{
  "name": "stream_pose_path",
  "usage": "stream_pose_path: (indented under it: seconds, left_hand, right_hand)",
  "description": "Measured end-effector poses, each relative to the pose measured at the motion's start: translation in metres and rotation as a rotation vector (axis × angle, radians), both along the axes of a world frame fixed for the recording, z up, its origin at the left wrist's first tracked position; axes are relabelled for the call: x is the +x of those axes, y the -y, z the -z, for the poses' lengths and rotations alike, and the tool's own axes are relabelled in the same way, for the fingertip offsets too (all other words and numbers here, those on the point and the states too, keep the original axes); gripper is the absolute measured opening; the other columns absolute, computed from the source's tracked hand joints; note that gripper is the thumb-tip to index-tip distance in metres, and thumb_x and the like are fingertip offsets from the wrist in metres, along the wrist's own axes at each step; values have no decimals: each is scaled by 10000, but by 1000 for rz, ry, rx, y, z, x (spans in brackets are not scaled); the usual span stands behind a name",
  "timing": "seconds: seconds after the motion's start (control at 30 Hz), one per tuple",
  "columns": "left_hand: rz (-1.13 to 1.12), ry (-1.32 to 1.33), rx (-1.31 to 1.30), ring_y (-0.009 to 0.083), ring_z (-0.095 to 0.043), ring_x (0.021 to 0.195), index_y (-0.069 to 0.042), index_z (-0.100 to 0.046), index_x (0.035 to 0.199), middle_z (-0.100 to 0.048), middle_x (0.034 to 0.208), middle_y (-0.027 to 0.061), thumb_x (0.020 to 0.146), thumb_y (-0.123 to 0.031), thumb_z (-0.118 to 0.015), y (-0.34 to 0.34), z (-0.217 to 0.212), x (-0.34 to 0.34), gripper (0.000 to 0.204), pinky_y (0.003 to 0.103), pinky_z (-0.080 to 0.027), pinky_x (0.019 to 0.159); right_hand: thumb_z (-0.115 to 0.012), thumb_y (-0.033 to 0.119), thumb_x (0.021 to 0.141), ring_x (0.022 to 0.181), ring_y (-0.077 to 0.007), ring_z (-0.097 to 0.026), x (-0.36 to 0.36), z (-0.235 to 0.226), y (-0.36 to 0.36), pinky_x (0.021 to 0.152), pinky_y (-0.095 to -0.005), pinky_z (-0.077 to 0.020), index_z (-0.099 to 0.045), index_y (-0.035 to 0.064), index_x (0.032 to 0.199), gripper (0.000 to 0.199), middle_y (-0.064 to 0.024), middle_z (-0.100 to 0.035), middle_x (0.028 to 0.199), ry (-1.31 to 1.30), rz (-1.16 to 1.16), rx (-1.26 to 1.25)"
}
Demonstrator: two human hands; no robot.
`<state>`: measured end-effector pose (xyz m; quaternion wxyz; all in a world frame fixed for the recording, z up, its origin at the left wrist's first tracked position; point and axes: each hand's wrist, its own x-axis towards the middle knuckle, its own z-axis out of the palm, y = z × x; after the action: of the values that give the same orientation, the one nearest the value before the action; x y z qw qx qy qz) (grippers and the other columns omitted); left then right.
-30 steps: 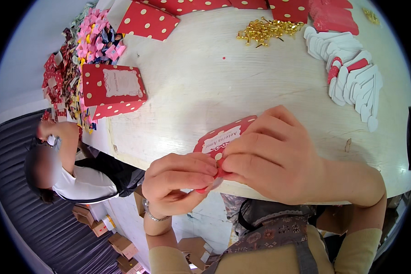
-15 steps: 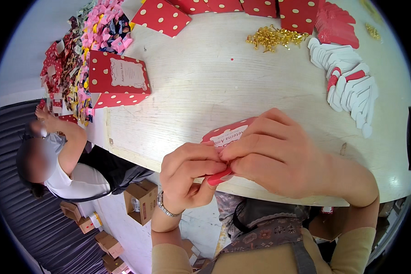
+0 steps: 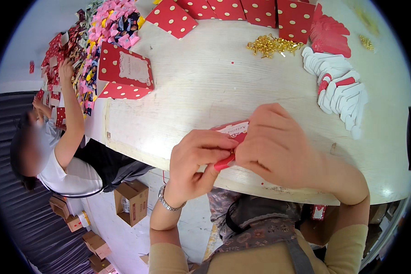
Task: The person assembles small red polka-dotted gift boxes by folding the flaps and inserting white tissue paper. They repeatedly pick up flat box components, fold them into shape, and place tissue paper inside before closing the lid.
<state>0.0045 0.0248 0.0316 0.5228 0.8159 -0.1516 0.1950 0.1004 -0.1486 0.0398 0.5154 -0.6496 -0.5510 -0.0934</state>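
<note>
Near the front edge of the table, a red paper box with a white label is held between both hands. My left hand pinches its near left end, the thumb on a smooth red strip. From the other side my right hand closes over the box, fingers bunched against the left fingertips. A tiny gold glint shows between the fingertips; its kind cannot be made out. Most of the box is hidden under the right hand.
A dotted red box lies left, beside heaped wrapped sweets. More dotted boxes line the back. Gold fasteners, red cut-outs and white card pieces sit right. A co-worker reaches into the heap.
My right fingers have curled in more tightly over the box, and the view has shifted slightly. The co-worker's arm has stretched up to the heap.
</note>
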Motion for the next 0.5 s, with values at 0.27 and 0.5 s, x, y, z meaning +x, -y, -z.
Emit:
stream_pose_path:
  seconds: [0.27, 0.5]
  left_hand:
    - [-148, -141, -268, 104, -602, 845, -12, -479, 1060, -620, 904, 77, 781, 83, -668, 11, 4, -11, 349, 228, -493, 738]
    - [-169, -82, -486, 81, -579, 837, -32, -435, 979, -564, 882, 49, 797, 105, -634, 32, 21, -32, 303, 216, -482, 756]
  right_hand:
    - [-727, 46, 716, 697, -194, -534, 6, -5, 3, 698, -319, -446, -533, 82, 882, 258, -19, -564, 756, -385, -128, -165]
    - [-713, -3, 758, 698, -64, -556, -3, -5, 7, 577, -231, -471, -497, 74, 947, 297, 2, -552, 778, -715, -270, -322]
